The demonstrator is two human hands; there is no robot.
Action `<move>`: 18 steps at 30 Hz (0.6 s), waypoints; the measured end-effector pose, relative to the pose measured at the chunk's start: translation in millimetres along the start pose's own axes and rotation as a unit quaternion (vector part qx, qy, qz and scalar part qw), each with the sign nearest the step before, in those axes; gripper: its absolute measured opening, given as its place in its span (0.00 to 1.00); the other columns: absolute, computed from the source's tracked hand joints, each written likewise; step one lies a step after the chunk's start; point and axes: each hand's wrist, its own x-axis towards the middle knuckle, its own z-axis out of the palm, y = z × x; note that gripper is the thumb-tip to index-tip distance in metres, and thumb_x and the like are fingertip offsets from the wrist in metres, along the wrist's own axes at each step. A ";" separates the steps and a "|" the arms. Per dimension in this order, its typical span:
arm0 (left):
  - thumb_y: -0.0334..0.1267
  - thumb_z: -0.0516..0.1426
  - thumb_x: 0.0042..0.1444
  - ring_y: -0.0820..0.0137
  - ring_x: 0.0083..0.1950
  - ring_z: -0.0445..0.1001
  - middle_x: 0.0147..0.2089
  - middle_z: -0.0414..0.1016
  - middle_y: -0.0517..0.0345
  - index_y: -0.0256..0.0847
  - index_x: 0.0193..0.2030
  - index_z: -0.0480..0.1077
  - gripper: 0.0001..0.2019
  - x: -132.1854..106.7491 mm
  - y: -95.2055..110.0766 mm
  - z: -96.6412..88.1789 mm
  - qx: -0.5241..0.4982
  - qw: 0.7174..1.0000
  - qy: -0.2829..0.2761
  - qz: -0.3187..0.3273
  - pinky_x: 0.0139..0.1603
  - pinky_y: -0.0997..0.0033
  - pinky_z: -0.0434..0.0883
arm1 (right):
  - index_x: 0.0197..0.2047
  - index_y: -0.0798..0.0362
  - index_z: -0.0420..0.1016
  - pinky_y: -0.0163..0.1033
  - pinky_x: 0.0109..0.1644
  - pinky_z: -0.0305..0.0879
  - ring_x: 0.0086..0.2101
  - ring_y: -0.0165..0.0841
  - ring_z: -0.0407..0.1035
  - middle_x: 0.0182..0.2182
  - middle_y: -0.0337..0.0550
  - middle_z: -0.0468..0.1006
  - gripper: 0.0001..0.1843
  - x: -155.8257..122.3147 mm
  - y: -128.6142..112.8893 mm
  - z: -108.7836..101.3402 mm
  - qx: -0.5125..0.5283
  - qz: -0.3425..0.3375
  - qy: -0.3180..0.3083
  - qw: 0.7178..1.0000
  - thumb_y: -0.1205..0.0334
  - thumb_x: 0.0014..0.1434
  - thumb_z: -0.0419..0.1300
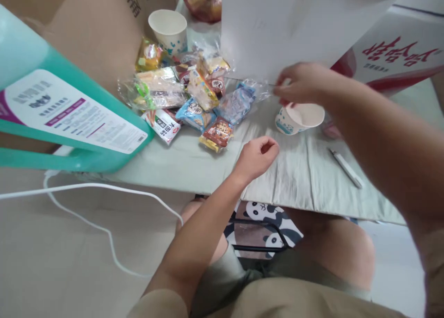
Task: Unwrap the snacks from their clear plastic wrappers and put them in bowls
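My left hand [257,157] is over the near part of the cloth-covered table, its fingers curled into a loose fist around a dark hollow with no object showing. My right hand [301,83] is above a white paper cup [294,123] with a blue-green print. Its fingers are bent together and slightly blurred, so anything small in them cannot be made out. Beside its fingertips is the clear end of a blue snack packet [237,102]. Left of it, several wrapped snacks lie in a heap, among them a brown cookie packet [218,132] and a light-blue packet [195,115].
A second paper cup [169,31] stands behind the heap. A large green bottle [79,109] leans in at the left, before a cardboard box [90,35]. A white box [294,28] stands at the back. Right, a white pen-like object [346,168] lies on the cloth.
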 end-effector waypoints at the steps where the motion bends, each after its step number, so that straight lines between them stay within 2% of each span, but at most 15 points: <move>1: 0.34 0.57 0.57 0.73 0.33 0.69 0.29 0.73 0.62 0.40 0.31 0.72 0.05 -0.3 0.0 -0.4 0.016 1.000 0.001 -0.003 0.39 0.69 0.65 | 0.31 0.54 0.67 0.38 0.50 0.68 0.46 0.36 0.76 0.28 0.43 0.74 0.23 -1.6 -5.5 5.9 0.003 -0.001 -0.005 1.000 0.45 0.70 0.56; 4: 0.33 0.57 0.56 0.70 0.35 0.72 0.31 0.76 0.59 0.41 0.32 0.73 0.04 -2.6 0.4 0.4 0.064 0.998 0.007 -0.018 0.40 0.67 0.66 | 0.35 0.54 0.66 0.40 0.53 0.68 0.48 0.39 0.76 0.30 0.42 0.73 0.22 -1.9 -18.3 30.6 0.006 0.001 -0.012 1.000 0.44 0.71 0.56; 6: 0.34 0.58 0.56 0.68 0.35 0.72 0.32 0.77 0.57 0.41 0.32 0.74 0.04 -5.2 0.7 1.4 0.097 0.995 0.002 -0.016 0.40 0.65 0.66 | 0.37 0.55 0.65 0.44 0.55 0.69 0.50 0.42 0.76 0.32 0.43 0.73 0.19 2.6 -24.9 49.5 -0.003 0.013 -0.010 1.000 0.46 0.69 0.59; 9: 0.35 0.58 0.56 0.67 0.33 0.71 0.31 0.77 0.57 0.42 0.32 0.74 0.04 -8.8 1.9 0.6 0.133 0.991 -0.010 -0.001 0.38 0.65 0.65 | 0.41 0.55 0.66 0.53 0.57 0.69 0.52 0.50 0.74 0.35 0.44 0.73 0.16 13.6 -35.4 74.5 -0.069 0.075 0.004 0.995 0.56 0.59 0.68; 11: 0.36 0.58 0.56 0.67 0.32 0.70 0.30 0.76 0.57 0.42 0.31 0.73 0.04 -10.1 3.2 -1.6 0.144 0.990 -0.003 -0.004 0.36 0.65 0.64 | 0.41 0.55 0.69 0.55 0.57 0.70 0.51 0.52 0.75 0.37 0.46 0.75 0.14 19.4 -42.8 84.7 -0.113 0.108 -0.009 0.988 0.61 0.55 0.68; 14: 0.36 0.58 0.56 0.67 0.31 0.68 0.28 0.75 0.57 0.42 0.29 0.71 0.05 -10.5 3.9 -4.9 0.146 0.989 0.008 -0.014 0.35 0.65 0.62 | 0.41 0.55 0.73 0.52 0.57 0.71 0.49 0.49 0.75 0.40 0.51 0.79 0.09 19.7 -51.3 86.9 -0.137 0.091 -0.035 0.986 0.60 0.59 0.63; 18: 0.34 0.56 0.56 0.68 0.30 0.68 0.27 0.74 0.57 0.42 0.28 0.71 0.06 -10.2 1.6 -5.2 0.159 0.987 -0.003 0.017 0.35 0.66 0.61 | 0.54 0.54 0.76 0.53 0.61 0.68 0.54 0.50 0.73 0.49 0.54 0.81 0.17 5.6 -53.2 72.4 -0.181 0.045 0.000 0.982 0.59 0.64 0.57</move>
